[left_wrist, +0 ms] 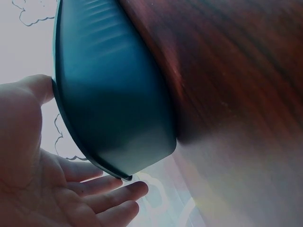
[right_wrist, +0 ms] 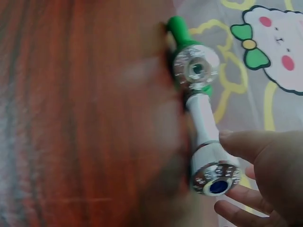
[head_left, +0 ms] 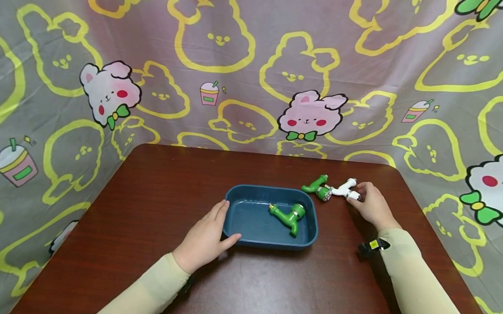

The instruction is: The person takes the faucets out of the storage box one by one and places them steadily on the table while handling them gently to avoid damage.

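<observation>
A dark blue plastic basin (head_left: 268, 243) stands on the table, and a green tap (head_left: 290, 219) lies inside it. My left hand (head_left: 202, 235) rests against the basin's near left corner, thumb at the front rim and fairly straight fingers along the left side. Behind the basin's right end lie a second green tap (head_left: 317, 185) and a white tap (head_left: 342, 188), touching each other. With my right hand (head_left: 373, 203) I pinch the knob end of the white tap between thumb and fingers. In the right wrist view, the white tap (right_wrist: 203, 118) shows its silver-rimmed end beside the thumb.
The brown wooden table (head_left: 169, 181) carries all of this. A grey curtain (head_left: 255, 91) with yellow bear outlines and rabbit faces hangs behind the table and along both sides. A black wrist strap (head_left: 373, 246) is on the right sleeve.
</observation>
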The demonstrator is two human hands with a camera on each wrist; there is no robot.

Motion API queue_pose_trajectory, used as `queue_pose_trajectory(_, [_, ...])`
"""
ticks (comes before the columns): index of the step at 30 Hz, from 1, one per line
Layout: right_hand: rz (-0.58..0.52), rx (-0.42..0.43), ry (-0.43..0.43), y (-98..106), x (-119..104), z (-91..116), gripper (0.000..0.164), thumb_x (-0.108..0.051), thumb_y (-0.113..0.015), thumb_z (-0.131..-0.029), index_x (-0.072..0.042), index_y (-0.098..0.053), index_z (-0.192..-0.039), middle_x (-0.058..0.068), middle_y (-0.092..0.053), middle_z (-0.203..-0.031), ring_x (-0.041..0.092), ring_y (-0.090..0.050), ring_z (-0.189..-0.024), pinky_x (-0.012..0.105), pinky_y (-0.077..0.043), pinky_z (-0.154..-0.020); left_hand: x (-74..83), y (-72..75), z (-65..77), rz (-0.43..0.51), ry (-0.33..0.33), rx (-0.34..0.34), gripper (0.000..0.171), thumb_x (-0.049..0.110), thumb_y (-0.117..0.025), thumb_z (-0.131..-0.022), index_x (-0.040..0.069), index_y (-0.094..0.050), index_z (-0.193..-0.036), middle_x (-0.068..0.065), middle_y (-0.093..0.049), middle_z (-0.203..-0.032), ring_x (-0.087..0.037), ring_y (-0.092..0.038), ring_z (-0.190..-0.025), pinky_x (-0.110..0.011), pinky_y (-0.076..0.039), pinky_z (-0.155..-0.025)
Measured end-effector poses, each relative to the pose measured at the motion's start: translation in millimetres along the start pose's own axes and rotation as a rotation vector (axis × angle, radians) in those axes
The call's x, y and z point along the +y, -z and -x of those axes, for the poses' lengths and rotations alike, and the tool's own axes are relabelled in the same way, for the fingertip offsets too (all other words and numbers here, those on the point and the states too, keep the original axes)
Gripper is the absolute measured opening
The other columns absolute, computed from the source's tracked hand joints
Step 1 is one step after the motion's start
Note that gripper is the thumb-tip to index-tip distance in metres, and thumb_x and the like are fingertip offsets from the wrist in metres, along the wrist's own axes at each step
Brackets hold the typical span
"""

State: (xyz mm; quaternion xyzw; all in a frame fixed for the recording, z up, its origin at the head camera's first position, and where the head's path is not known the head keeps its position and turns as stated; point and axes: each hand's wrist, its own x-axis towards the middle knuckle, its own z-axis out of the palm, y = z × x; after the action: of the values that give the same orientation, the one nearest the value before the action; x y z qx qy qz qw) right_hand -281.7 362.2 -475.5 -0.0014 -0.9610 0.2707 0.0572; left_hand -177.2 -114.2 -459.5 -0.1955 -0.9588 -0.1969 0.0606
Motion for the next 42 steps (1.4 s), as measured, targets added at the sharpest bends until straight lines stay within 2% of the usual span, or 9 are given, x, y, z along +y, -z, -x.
queue_pose_trajectory(4, [-0.010, 0.051, 0.008, 6.0, -5.1, 0.9, 0.052, -0.021, -0.067, -0.099, 0.011, -0.046, -0.135, 0.033, -0.054, -0.125, 0.050, -0.057, -0.116, 0.063, -0.047, -0.096, 0.2, 0.2, 0.1, 0.007, -0.002, 0.000, 0.093, 0.051, -0.074, -0.092, -0.004, -0.036, -0.156, -0.024, -0.043, -0.158, -0.036, -0.054, -0.139, -0.049, -0.052, -0.107])
queue_pose_trajectory(14, [-0.035, 0.165, 0.067, 18.9, -27.0, 5.6, 0.041, -0.014, -0.067, -0.099, 0.008, -0.053, -0.131, 0.029, -0.058, -0.121, 0.047, -0.058, -0.112, 0.061, -0.048, -0.094, 0.8, 0.8, 0.6, 0.008, 0.007, -0.005, 0.093, 0.052, -0.074, -0.092, -0.004, -0.036, -0.157, -0.024, -0.042, -0.158, -0.036, -0.053, -0.139, -0.049, -0.052, -0.107])
queue_pose_trajectory(24, [-0.050, 0.244, 0.145, 24.0, -42.5, 6.6, 0.034, -0.016, -0.064, -0.100, 0.007, -0.059, -0.125, 0.028, -0.062, -0.118, 0.044, -0.059, -0.112, 0.058, -0.046, -0.092, 1.1, 1.5, 0.0, 0.009, 0.001, -0.003, 0.093, 0.051, -0.074, -0.092, -0.004, -0.036, -0.157, -0.024, -0.043, -0.158, -0.037, -0.054, -0.138, -0.049, -0.052, -0.106])
queue_pose_trajectory(31, [-0.053, 0.217, 0.178, 23.0, -59.2, 11.2, 0.028, -0.014, -0.064, -0.101, 0.003, -0.060, -0.124, 0.025, -0.061, -0.119, 0.043, -0.060, -0.108, 0.054, -0.048, -0.088, 1.2, 1.8, 0.0, 0.008, 0.000, -0.001, 0.093, 0.051, -0.074, -0.092, -0.004, -0.036, -0.156, -0.024, -0.043, -0.158, -0.037, -0.055, -0.138, -0.049, -0.052, -0.106])
queue_pose_trajectory(36, [-0.051, 0.193, 0.231, 20.0, -72.4, 13.4, 0.027, -0.011, -0.066, -0.099, 0.001, -0.061, -0.122, 0.023, -0.061, -0.119, 0.042, -0.063, -0.105, 0.055, -0.052, -0.086, 1.1, 1.7, -0.1, 0.010, 0.001, -0.001, 0.093, 0.051, -0.074, -0.092, -0.004, -0.036, -0.156, -0.024, -0.043, -0.158, -0.037, -0.054, -0.138, -0.049, -0.052, -0.107])
queue_pose_trajectory(42, [-0.033, 0.161, 0.284, 14.6, -87.7, 14.5, 0.029, -0.011, -0.071, -0.097, 0.001, -0.062, -0.121, 0.021, -0.062, -0.116, 0.040, -0.062, -0.107, 0.056, -0.052, -0.089, 0.9, 1.8, -0.1, 0.012, 0.000, 0.000, 0.093, 0.050, -0.075, -0.092, -0.004, -0.036, -0.156, -0.024, -0.043, -0.158, -0.037, -0.054, -0.138, -0.050, -0.051, -0.107])
